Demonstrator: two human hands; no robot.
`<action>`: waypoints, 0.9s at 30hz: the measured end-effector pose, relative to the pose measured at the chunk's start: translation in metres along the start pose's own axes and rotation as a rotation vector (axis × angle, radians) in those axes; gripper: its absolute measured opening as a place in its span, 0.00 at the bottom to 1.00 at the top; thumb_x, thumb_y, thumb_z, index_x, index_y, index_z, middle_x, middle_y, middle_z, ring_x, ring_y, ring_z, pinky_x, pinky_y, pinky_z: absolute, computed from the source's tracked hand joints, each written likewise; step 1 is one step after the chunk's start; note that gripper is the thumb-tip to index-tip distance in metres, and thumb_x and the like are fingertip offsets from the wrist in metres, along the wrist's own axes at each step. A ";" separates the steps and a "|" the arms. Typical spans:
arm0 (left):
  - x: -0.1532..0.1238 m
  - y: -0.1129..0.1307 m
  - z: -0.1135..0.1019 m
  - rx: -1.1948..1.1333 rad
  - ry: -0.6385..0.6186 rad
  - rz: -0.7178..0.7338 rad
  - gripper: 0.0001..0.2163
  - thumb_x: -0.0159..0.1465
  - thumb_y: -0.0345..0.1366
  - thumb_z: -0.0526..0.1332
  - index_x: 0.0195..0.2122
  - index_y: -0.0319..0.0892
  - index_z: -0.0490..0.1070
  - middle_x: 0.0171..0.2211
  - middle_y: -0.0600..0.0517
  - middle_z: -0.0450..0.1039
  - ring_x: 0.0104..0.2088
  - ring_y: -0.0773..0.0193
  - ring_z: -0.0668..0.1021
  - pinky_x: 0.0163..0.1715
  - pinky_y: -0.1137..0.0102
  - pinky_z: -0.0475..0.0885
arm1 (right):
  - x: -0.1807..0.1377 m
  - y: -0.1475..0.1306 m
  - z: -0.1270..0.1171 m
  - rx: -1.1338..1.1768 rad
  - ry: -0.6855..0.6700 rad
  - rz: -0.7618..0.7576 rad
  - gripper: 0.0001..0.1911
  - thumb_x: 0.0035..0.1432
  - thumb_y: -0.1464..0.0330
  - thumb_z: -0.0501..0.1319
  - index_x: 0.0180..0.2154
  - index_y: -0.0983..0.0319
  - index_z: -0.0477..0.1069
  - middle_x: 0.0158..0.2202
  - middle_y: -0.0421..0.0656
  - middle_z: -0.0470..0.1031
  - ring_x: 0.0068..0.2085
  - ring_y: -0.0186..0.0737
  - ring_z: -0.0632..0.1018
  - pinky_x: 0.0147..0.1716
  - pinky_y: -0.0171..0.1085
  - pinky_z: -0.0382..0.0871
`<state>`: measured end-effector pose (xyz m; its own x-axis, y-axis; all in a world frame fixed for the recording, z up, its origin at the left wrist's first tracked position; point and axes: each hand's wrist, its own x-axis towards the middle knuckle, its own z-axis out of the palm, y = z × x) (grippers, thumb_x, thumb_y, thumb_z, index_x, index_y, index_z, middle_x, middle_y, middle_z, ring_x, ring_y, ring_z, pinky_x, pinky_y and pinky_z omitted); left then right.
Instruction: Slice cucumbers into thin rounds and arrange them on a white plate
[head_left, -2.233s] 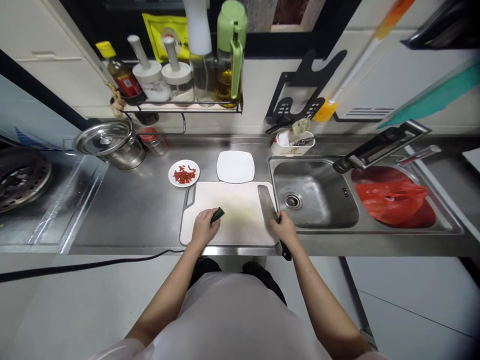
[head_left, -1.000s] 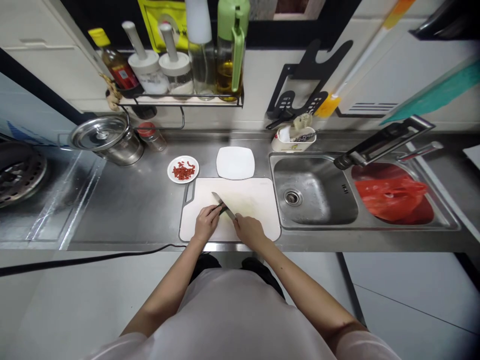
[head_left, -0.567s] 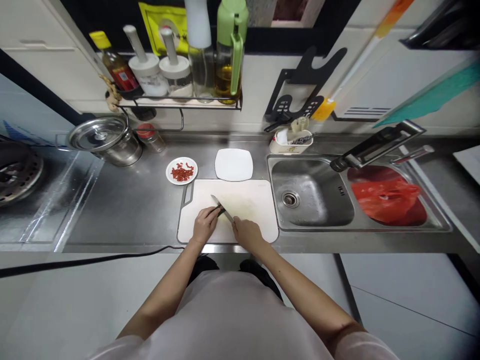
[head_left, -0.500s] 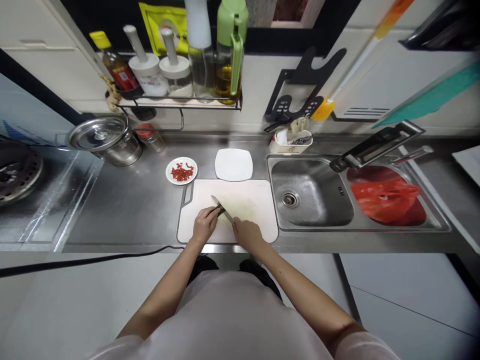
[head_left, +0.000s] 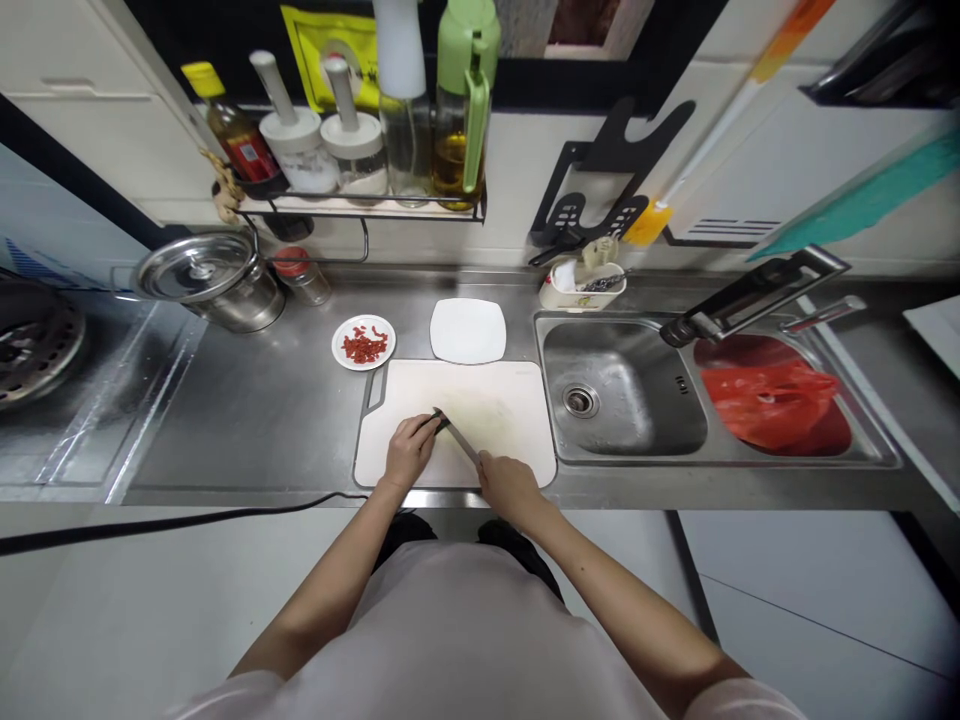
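On the white cutting board [head_left: 517, 400], my right hand [head_left: 511, 488] is closed around the handle of a kitchen knife [head_left: 463, 442]. Its blade points up and left, with the tip at a small dark green piece of vegetable [head_left: 441, 421]. My left hand [head_left: 409, 447] pinches that green piece from the left; its exact kind is too small to make out. Faint greenish stains mark the middle of the board.
Behind the board are an empty white plate [head_left: 468, 330] and a small dish [head_left: 344, 358] of chopped red pieces. A steel sink [head_left: 630, 400] lies to the right, a lidded pot [head_left: 251, 300] at the left. A rack [head_left: 420, 208] of bottles hangs above.
My right hand has drawn the knife back toward me and to the right, so its tip now meets the green piece. My left hand stays nearly in place.
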<state>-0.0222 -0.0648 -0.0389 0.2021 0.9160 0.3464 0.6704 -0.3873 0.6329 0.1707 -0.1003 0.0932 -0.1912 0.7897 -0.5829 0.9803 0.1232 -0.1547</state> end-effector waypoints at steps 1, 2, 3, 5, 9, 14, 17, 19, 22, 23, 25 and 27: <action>0.000 0.000 0.000 0.003 0.000 0.002 0.14 0.65 0.33 0.54 0.49 0.48 0.73 0.47 0.47 0.73 0.48 0.60 0.74 0.51 0.61 0.70 | 0.000 0.000 0.000 -0.002 0.007 -0.002 0.15 0.66 0.69 0.45 0.47 0.64 0.66 0.37 0.52 0.78 0.42 0.48 0.79 0.37 0.38 0.67; 0.000 0.000 0.000 0.006 -0.003 0.004 0.14 0.65 0.33 0.54 0.49 0.48 0.73 0.47 0.47 0.73 0.48 0.60 0.74 0.51 0.61 0.70 | 0.001 0.000 0.000 -0.002 0.013 -0.005 0.15 0.66 0.69 0.45 0.47 0.64 0.66 0.37 0.52 0.78 0.42 0.48 0.79 0.37 0.39 0.67; 0.000 0.000 -0.001 0.009 -0.006 0.004 0.14 0.65 0.33 0.54 0.49 0.48 0.73 0.47 0.47 0.73 0.48 0.60 0.74 0.51 0.61 0.70 | 0.001 0.000 0.000 -0.002 0.016 -0.008 0.15 0.66 0.69 0.45 0.47 0.64 0.66 0.37 0.52 0.78 0.42 0.48 0.79 0.37 0.39 0.67; 0.001 0.001 -0.001 0.008 -0.009 0.005 0.14 0.65 0.33 0.54 0.48 0.48 0.73 0.47 0.47 0.73 0.48 0.60 0.74 0.50 0.62 0.71 | 0.002 -0.001 0.000 -0.003 0.018 -0.010 0.15 0.66 0.69 0.45 0.47 0.64 0.66 0.37 0.52 0.78 0.42 0.48 0.79 0.37 0.39 0.67; 0.002 0.001 -0.002 0.005 0.009 0.030 0.14 0.65 0.32 0.54 0.49 0.48 0.73 0.46 0.47 0.73 0.48 0.61 0.74 0.49 0.62 0.71 | 0.003 -0.001 -0.001 -0.010 0.018 -0.010 0.15 0.66 0.69 0.45 0.47 0.63 0.66 0.38 0.52 0.77 0.43 0.47 0.78 0.38 0.38 0.67; 0.003 -0.001 0.000 0.034 0.054 0.088 0.13 0.66 0.32 0.54 0.49 0.46 0.73 0.46 0.47 0.74 0.47 0.61 0.75 0.49 0.62 0.72 | 0.005 -0.002 -0.004 -0.005 0.005 -0.011 0.14 0.66 0.69 0.46 0.47 0.64 0.66 0.38 0.53 0.77 0.43 0.47 0.78 0.38 0.38 0.67; 0.003 -0.002 0.001 0.044 0.079 0.117 0.13 0.65 0.31 0.54 0.49 0.46 0.73 0.45 0.47 0.74 0.47 0.61 0.75 0.48 0.63 0.72 | 0.008 -0.003 -0.004 0.003 0.012 -0.012 0.15 0.65 0.70 0.46 0.48 0.64 0.67 0.38 0.53 0.77 0.43 0.47 0.78 0.38 0.38 0.67; 0.003 -0.002 0.001 0.048 0.085 0.122 0.13 0.65 0.31 0.54 0.49 0.46 0.73 0.45 0.47 0.74 0.46 0.61 0.75 0.48 0.63 0.72 | 0.011 -0.004 -0.004 0.005 0.012 -0.015 0.15 0.65 0.70 0.46 0.48 0.64 0.67 0.37 0.53 0.77 0.43 0.47 0.79 0.37 0.39 0.68; 0.003 -0.002 0.000 0.049 0.082 0.119 0.13 0.66 0.31 0.54 0.49 0.46 0.73 0.45 0.47 0.74 0.46 0.61 0.75 0.47 0.63 0.72 | 0.014 -0.006 -0.004 0.001 0.013 -0.024 0.16 0.65 0.71 0.46 0.49 0.64 0.67 0.38 0.53 0.77 0.42 0.47 0.79 0.36 0.39 0.68; 0.003 -0.001 0.000 0.049 0.080 0.118 0.13 0.66 0.31 0.54 0.49 0.46 0.73 0.45 0.47 0.74 0.46 0.61 0.75 0.47 0.63 0.72 | 0.015 -0.006 -0.004 -0.002 0.016 -0.026 0.16 0.65 0.71 0.46 0.49 0.64 0.66 0.38 0.53 0.77 0.42 0.48 0.79 0.36 0.40 0.68; 0.004 -0.001 0.000 0.046 0.081 0.116 0.13 0.66 0.31 0.54 0.49 0.46 0.73 0.45 0.47 0.74 0.46 0.61 0.75 0.48 0.63 0.72 | 0.017 -0.007 -0.004 -0.008 0.020 -0.027 0.15 0.64 0.71 0.47 0.49 0.65 0.67 0.39 0.53 0.77 0.42 0.48 0.79 0.36 0.40 0.68; 0.004 -0.001 0.000 0.044 0.085 0.117 0.13 0.65 0.31 0.55 0.49 0.46 0.73 0.45 0.47 0.74 0.46 0.61 0.75 0.48 0.63 0.72 | 0.018 -0.008 -0.003 -0.011 0.024 -0.026 0.15 0.64 0.71 0.47 0.49 0.65 0.67 0.39 0.53 0.77 0.43 0.48 0.78 0.37 0.40 0.68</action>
<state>-0.0220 -0.0610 -0.0376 0.2205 0.8519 0.4750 0.6770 -0.4842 0.5542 0.1596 -0.0849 0.0866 -0.2157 0.8004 -0.5593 0.9754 0.1506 -0.1607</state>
